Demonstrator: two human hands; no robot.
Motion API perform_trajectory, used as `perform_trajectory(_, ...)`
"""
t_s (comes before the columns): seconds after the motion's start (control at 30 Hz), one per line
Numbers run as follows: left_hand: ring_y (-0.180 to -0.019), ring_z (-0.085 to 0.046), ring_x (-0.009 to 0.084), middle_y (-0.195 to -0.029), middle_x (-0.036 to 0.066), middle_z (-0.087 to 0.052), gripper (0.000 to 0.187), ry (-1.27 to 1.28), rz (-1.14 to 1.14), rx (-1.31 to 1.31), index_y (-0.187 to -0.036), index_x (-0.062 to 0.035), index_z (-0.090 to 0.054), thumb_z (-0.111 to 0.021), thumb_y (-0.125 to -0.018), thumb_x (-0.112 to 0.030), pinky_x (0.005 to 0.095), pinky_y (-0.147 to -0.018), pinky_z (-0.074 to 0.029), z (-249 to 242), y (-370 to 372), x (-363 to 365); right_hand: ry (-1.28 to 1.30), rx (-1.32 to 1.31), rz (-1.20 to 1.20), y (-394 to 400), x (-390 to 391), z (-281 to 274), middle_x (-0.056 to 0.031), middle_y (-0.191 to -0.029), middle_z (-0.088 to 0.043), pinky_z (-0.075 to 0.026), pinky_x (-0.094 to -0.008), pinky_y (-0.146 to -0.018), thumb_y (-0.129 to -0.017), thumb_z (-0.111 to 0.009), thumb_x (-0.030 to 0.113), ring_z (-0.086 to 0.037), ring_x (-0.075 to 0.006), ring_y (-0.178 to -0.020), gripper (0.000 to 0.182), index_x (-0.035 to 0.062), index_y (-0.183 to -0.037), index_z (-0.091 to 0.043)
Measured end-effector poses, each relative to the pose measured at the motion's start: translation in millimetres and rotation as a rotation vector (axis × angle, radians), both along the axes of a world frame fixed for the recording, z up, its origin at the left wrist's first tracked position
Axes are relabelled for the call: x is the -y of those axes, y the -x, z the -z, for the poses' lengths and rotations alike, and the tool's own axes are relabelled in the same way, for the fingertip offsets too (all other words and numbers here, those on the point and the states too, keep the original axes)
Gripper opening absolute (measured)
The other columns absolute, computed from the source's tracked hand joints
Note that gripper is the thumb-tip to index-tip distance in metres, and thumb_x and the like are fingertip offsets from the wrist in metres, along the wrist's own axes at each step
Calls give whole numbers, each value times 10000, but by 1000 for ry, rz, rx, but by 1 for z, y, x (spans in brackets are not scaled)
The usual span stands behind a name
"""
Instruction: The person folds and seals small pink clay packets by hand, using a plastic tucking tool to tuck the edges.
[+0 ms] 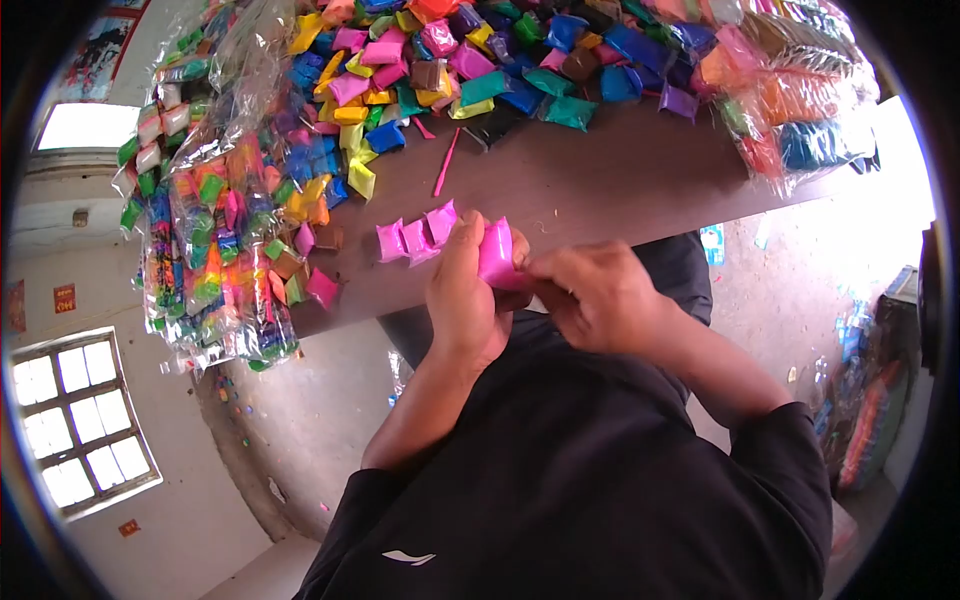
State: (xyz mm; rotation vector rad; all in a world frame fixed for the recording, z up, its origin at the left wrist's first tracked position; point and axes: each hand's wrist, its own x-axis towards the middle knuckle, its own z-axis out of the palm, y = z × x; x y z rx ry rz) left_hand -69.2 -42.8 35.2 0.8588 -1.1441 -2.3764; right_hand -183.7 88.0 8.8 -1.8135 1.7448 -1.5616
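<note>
So the desk (600, 180) runs across the room under a big, mixed-colour heap of packets (480, 60), with clear bags (215, 225) stuffed with more along your left. Your left hand (465, 300) has its grip closed around a pink packet (495, 255), held up just over the desk's near edge. Your right hand (600, 290) is a bit blurry: that grip looks narrow, fingertips right by the packet's side, but I can't tell if they're actually pinching it. Progress-wise, you've got a short row of pink packets (415, 240) lying apart from the heap, just beside your left hand, plus the one you're holding. Can't tell if that one's been opened. The heap looks huge next to that little row, and a thin pink stick (447, 165) lies loose between them.
</note>
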Motion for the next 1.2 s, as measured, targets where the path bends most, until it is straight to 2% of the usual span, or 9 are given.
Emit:
perform_trajectory(0.2,-654,-515,123,-792,25,-575,358,-55,57,73,-899,-147,-517,-440,-1083,-444,281,-501,-351,-3,-5,3,79,53,8,3,2,-9,-140,-747,-667,-524,-422,-604,-778,-760,-61,-688,-353,-675,248,31,-966,-627)
perform_trajectory(0.43,-663,-552,144,-853,45,-628,278,-11,0,49,-1011,-156,-513,-429,-1102,-405,281,-505,-386,-3,-4,-1,81,115,3,-1,4,-5,-136,-740,-664,-516,-393,-569,-836,-743,-25,-688,-358,-659,188,38,-964,-621)
perform_trajectory(0.5,-662,-558,149,-864,51,-637,251,5,-22,50,-1041,-153,-509,-427,-1111,-380,286,-507,-397,-3,-1,-2,-54,153,180,0,5,-3,-141,-739,-665,-511,-375,-554,-877,-728,-4,-689,-350,-649,140,29,-955,-616)
perform_trajectory(0.77,-833,-563,114,-911,35,-581,243,729,-207,56,-1055,-105,-537,-400,-1140,-288,268,-764,-476,29,-5,0,-27,197,201,-1,10,-6,-156,-762,-660,-515,-455,-577,-880,-700,36,-672,-385,-679,138,52,-970,-595)
perform_trajectory(0.87,-861,-543,108,-948,28,-555,240,541,-115,-53,-1077,-95,-552,-405,-1140,-274,265,-803,-462,21,-11,-2,12,224,164,-5,12,-7,-157,-728,-647,-508,-460,-565,-873,-699,32,-665,-388,-655,135,53,-950,-590)
perform_trajectory(0.97,-864,-541,115,-989,31,-552,237,886,-195,77,-1092,-89,-561,-406,-1140,-263,278,-809,-468,29,-10,-2,8,201,146,-6,10,-6,-159,-706,-640,-507,-463,-558,-871,-704,39,-664,-391,-647,137,54,-938,-586)
perform_trajectory(1.1,-862,-549,128,-1020,43,-549,239,708,-142,44,-1088,-91,-560,-403,-1140,-264,293,-823,-481,26,-14,-2,-7,186,169,-7,8,-8,-138,-719,-652,-501,-409,-549,-883,-699,5,-669,-348,-621,120,38,-927,-592)
perform_trajectory(1.17,-870,-553,132,-1007,47,-565,240,1351,-152,272,-1093,-102,-559,-398,-1140,-274,301,-792,-492,30,-14,-4,25,136,139,-6,7,-8,-118,-746,-666,-495,-355,-547,-892,-688,-44,-677,-300,-604,110,21,-918,-602)
perform_trajectory(1.2,-870,-553,132,-1007,47,-565,240,1350,-151,271,-1093,-102,-559,-398,-1140,-274,301,-792,-492,31,-14,-5,2,198,196,-3,10,-7,-137,-725,-657,-500,-407,-548,-897,-691,8,-672,-344,-621,103,38,-935,-600)
